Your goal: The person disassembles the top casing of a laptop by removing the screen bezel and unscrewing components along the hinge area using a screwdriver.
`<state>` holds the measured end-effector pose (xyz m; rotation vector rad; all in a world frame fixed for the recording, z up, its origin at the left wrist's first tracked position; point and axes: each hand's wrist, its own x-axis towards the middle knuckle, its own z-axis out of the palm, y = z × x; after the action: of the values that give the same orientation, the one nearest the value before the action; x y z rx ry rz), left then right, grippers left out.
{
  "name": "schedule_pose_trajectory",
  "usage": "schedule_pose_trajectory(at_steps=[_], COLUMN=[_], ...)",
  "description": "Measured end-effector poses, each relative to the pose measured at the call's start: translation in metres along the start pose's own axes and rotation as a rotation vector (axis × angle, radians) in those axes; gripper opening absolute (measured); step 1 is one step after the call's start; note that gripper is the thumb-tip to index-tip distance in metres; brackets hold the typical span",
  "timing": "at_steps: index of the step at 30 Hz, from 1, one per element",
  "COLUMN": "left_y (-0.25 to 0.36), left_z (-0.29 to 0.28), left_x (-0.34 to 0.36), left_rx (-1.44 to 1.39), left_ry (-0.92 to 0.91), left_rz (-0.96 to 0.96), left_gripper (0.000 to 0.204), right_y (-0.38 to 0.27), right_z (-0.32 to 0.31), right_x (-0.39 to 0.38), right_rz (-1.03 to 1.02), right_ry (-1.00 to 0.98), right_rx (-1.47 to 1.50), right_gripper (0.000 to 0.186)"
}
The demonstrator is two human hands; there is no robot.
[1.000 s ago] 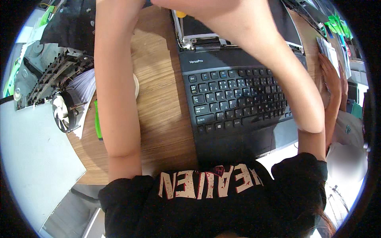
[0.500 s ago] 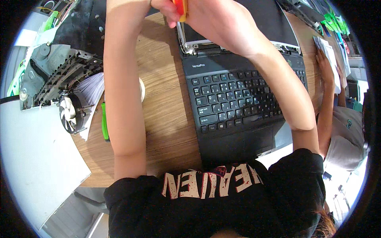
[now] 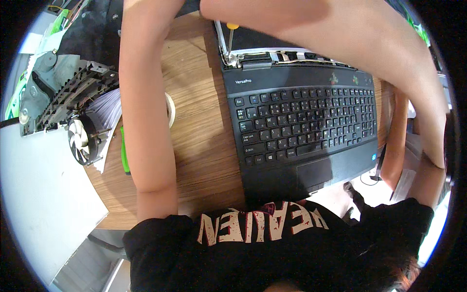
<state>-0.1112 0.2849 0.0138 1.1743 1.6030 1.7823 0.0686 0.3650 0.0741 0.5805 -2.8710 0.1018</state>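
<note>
A screwdriver with a yellow collar stands steeply with its tip at the left hinge of an opened black laptop. My right hand covers its handle from above, closed around it as far as I can see; the fingertips are hidden. My right forearm arches over the screen side of the laptop. My left forearm reaches up along the laptop's left side, and its hand lies beyond the top edge. Bare metal and cables show along the hinge line.
A cooling fan, papers and a grey machine part lie at the left. Beside my left forearm are a green-handled tool and a pale round roll. Another person's arm is at the right.
My right elbow has swung outward and up, uncovering the keyboard. The right hand has turned, so the screwdriver's red handle part no longer shows. The screwdriver tip remains at the left hinge.
</note>
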Motion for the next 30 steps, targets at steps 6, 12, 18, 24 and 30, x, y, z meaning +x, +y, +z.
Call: schedule_pose_trajectory(at_steps=[6,12,18,24,30], left_y=[-0.013,-0.015,-0.024,-0.026,-0.034], left_z=[-0.001,0.024,0.015,0.026,0.036], left_x=[0.008,0.012,0.007,0.011,0.015], left_rx=[0.055,0.009,0.083,0.021,-0.011], left_ry=[-0.052,-0.110,-0.075,-0.105,-0.127], left_rz=[0.066,0.139,0.134,0.179,0.197], left_gripper=[0.016,0.017,0.017,0.017,0.018], right_y=[-0.007,-0.011,0.044,0.058,0.076], right_z=[0.009,0.007,0.038,0.016,0.014], right_x=[-0.059,-0.145,-0.268,-0.433,-0.581], right_rz=[0.127,0.387,0.657,1.078,1.016], right_ry=[-0.052,-0.113,-0.159,-0.276,-0.480], right_rx=[0.028,0.069,0.223,0.230,0.038], right_gripper=[0.010,0.007,0.004,0.003,0.005])
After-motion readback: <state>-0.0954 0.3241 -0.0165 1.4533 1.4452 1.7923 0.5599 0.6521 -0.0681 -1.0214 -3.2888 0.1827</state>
